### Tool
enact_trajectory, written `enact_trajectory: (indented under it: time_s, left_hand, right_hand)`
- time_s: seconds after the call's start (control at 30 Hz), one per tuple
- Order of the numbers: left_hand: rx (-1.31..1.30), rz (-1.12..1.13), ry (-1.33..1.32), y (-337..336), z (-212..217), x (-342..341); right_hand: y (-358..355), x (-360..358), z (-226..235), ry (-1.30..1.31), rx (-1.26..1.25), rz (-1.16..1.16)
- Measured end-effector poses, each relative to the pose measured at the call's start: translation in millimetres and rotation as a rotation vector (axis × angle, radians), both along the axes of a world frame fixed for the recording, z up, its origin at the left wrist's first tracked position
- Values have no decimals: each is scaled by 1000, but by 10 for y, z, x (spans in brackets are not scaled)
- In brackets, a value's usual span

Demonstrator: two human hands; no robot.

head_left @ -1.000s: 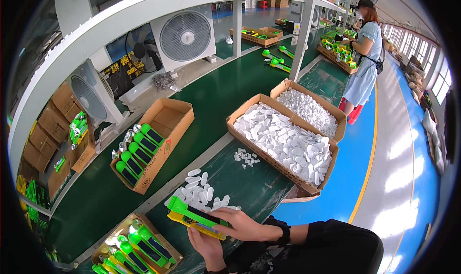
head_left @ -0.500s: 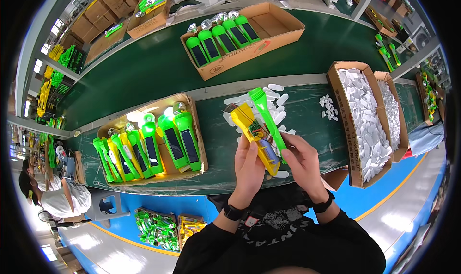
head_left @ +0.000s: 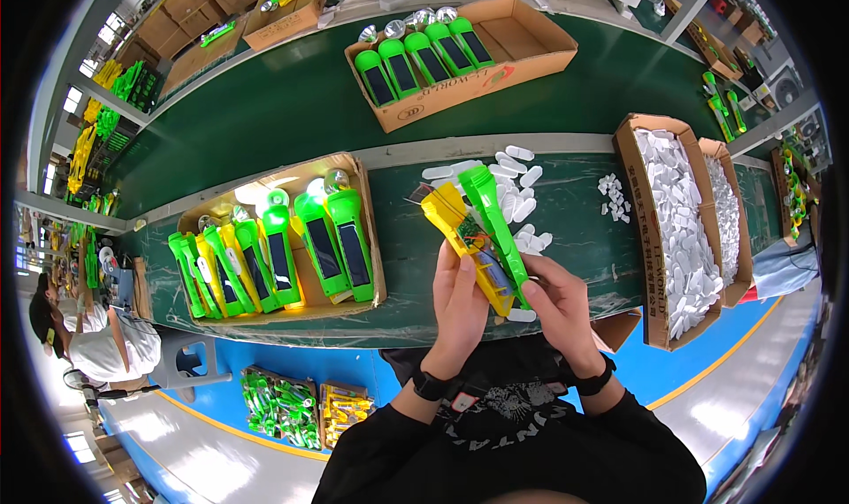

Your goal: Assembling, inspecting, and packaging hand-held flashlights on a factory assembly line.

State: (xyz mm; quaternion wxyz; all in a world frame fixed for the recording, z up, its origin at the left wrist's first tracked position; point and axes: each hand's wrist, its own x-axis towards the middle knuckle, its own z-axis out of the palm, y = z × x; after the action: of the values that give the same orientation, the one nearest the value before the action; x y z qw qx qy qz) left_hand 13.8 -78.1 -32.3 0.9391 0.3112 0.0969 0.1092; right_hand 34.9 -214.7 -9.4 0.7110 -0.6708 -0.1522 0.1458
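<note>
Over the green bench edge, left hand point(head_left: 462, 305) is gripping the yellow half-shell point(head_left: 464, 243) from below while right hand point(head_left: 557, 305) is pressing the green half-shell point(head_left: 495, 221) against it, keeping both aligned near the white inserts point(head_left: 513, 181).

left hand point(head_left: 460, 305) — its fingers cover the near end of the yellow half-shell point(head_left: 467, 243) | right hand point(head_left: 553, 305) — hides the butt of the green half-shell point(head_left: 493, 217) | parts between the shells above the grip: too small to tell | white pieces point(head_left: 517, 181) just beyond the grip partly hidden behind both shells
</note>
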Motion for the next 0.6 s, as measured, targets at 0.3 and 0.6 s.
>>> enact_trajectory:
  time_s: [0.3,0.6]
  left_hand:
    - [200,-89,-4,99,-102,-90]
    - [343,-118,44,275,-174,-190]
  right_hand:
    - [43,-6,57,-178,-267,90]
    - [34,1332,-228,-713,-600,-108]
